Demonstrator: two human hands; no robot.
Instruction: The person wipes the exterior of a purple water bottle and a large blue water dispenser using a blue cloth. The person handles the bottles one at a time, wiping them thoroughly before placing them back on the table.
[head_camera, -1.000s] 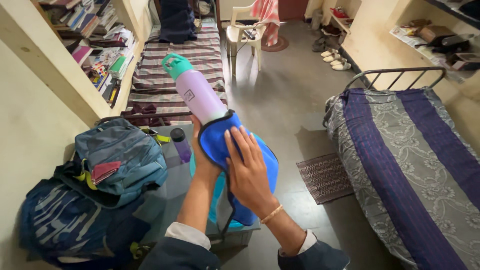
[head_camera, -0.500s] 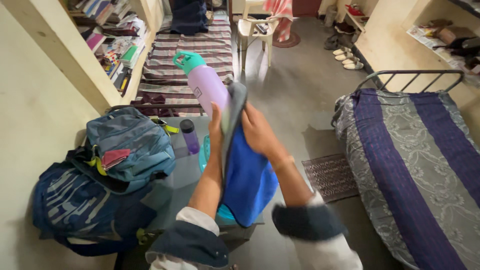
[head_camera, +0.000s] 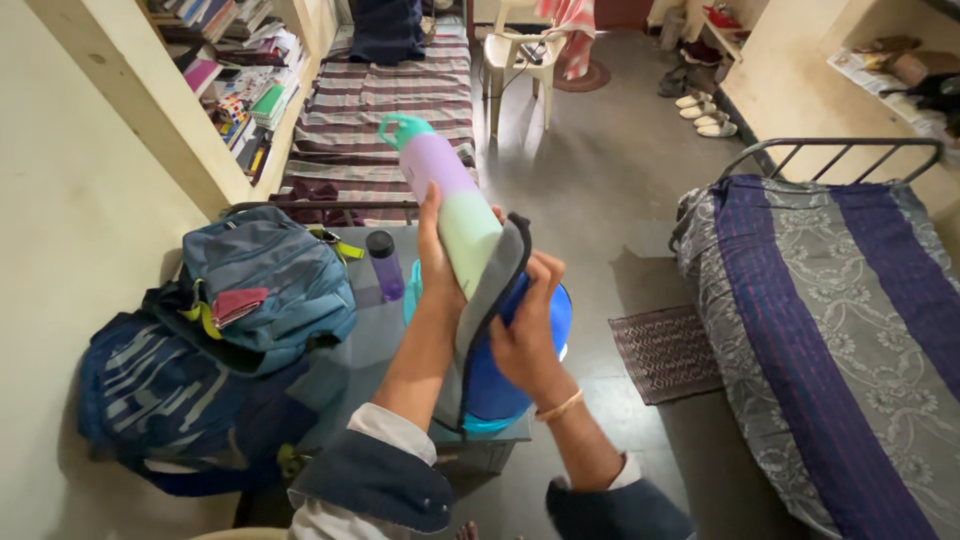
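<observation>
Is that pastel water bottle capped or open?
Capped: the bottle, tilted in the left hand, has its teal lid on top.

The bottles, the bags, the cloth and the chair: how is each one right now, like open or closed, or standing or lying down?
Pastel bottle: capped, tilted, held by left hand.
Blue cloth: draped over the bottle's bottom, pressed by right hand.
Small purple bottle: upright, capped, on the table.
Backpacks: piled against the wall.
White chair: standing, unoccupied.
</observation>
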